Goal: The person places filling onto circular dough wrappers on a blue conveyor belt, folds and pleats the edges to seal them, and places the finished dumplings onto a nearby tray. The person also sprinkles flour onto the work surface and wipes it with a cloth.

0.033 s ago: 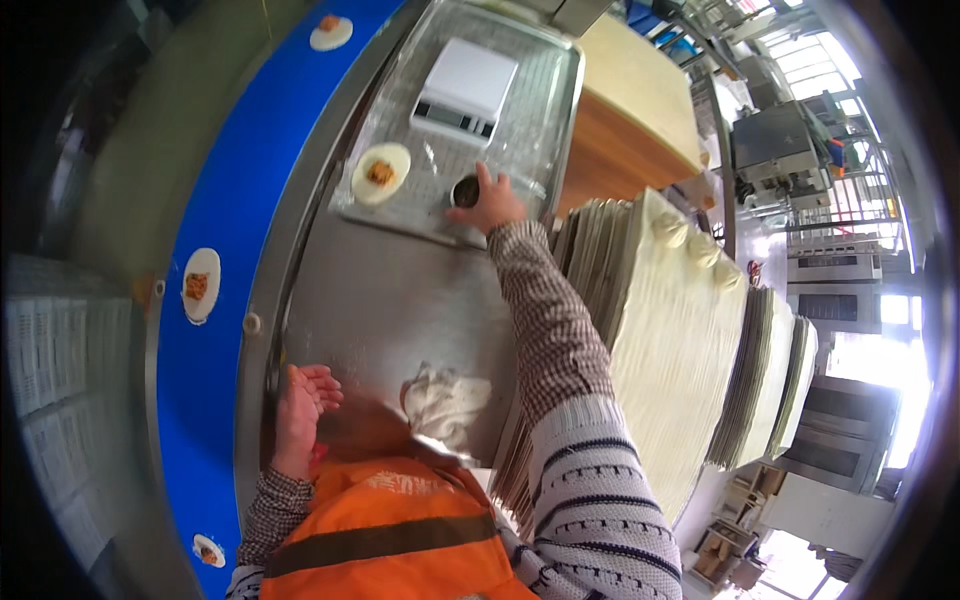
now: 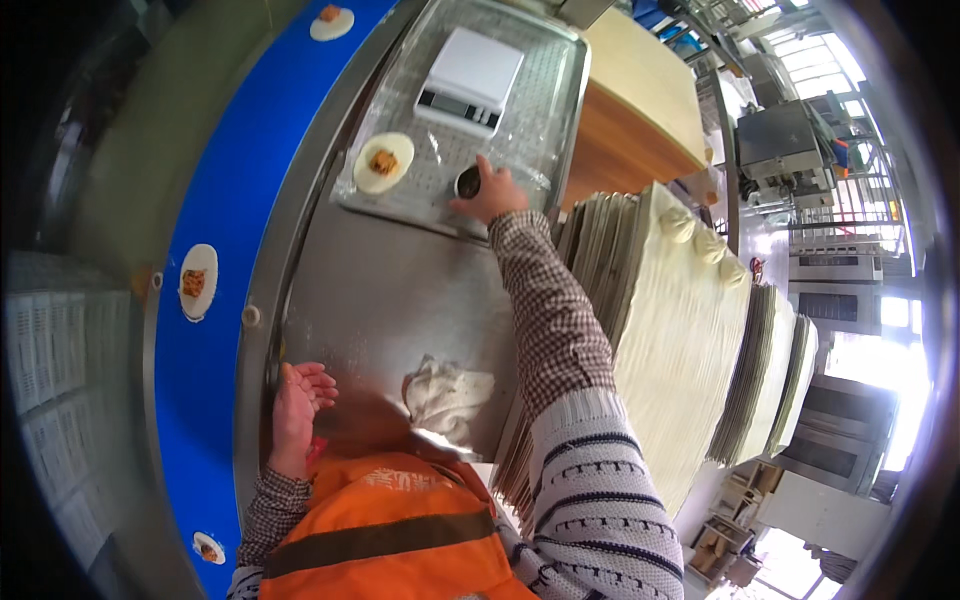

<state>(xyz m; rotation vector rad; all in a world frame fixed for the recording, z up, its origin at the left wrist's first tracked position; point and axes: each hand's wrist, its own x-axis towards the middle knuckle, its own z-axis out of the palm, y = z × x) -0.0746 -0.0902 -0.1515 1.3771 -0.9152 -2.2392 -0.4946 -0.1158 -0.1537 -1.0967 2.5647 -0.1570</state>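
From where I stand, the right hand (image 2: 497, 195) reaches onto the shallow grey metal tray (image 2: 425, 207), its thumb and forefinger bent around a small round pale-rimmed cup with a dark inside (image 2: 467, 182), apparently grasping it. The cup sits at the tray's near side, right of a pale oval dough piece with orange filling (image 2: 383, 162) and nearer than the white square digital scale (image 2: 477, 68). The left hand (image 2: 298, 405) is loosely spread, holding nothing that I can see, beside the smooth blue belt (image 2: 190, 400).

My worry is the cup: a loose pinch on its rim could let it tip and spill whatever it holds. Swung left, the wrist or cup could smear the filling; pushed far, it could knock the scale. The left sleeve (image 2: 275, 515) lies close to the belt and might brush the filled dough round at the near end (image 2: 207, 548).

The right palm hides the cup's right side, and I can't tell whether the dark part is contents or shadow. The scale's display is too small to read. Glare blurs the bright edge under the crumpled whitish cloth (image 2: 447, 400), and whether the left hand touches the steel table (image 2: 390, 290) is unclear.
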